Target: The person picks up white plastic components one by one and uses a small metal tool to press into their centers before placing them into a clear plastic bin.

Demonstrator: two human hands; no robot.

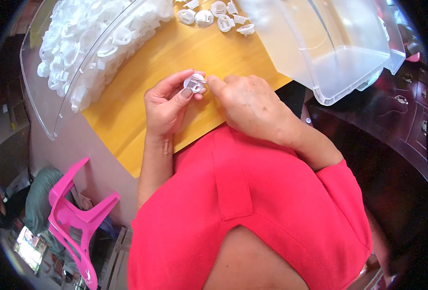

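Observation:
My left hand [164, 107] pinches a small round white plastic part [193, 84] between thumb and fingers, its slotted face turned up. Close against the part's right edge is my right hand [253, 105], knuckles up and fingers curled in. Its fingertips meet the part's rim, and whatever they may hold is hidden. Both hands are above the yellow table [185, 53]. Several loose white plastic parts [204, 18] of similar shape lie at the table's far side.
On the far left, a clear plastic bin [54, 113] is heaped with white parts [85, 48]. A translucent bin [354, 55] stands at the far right. Dark furniture [393, 116] is on the right. A pink plastic chair [71, 220] stands at the lower left.

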